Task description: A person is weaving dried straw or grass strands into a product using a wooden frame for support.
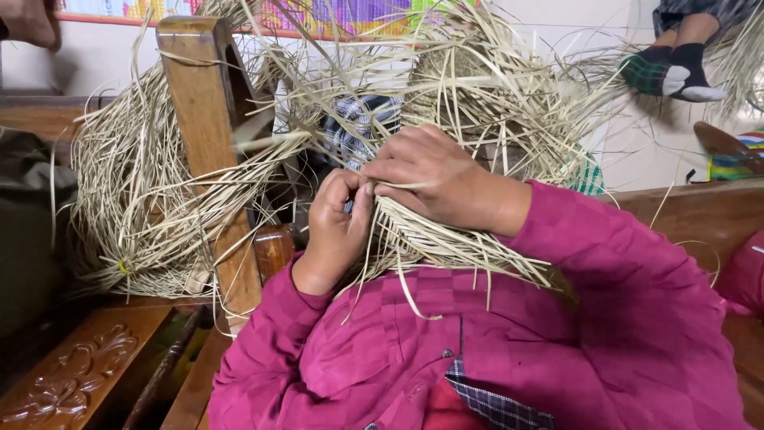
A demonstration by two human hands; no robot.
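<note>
A: Status of the pale woven straw piece (pixel 446 239)?

B: It rests on the lap. A tight woven section is complete; many loose pale straw strands (pixel 509 87) remain unwoven.

A: Finger state?

B: Left hand (pixel 338 227) and right hand (pixel 434 179) are both closed, pinching strands at the weave edge.

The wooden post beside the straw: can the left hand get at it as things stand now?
Probably not at once: the left hand is pinching strips of the woven straw piece, and loose straw hangs across the wooden post.
</note>
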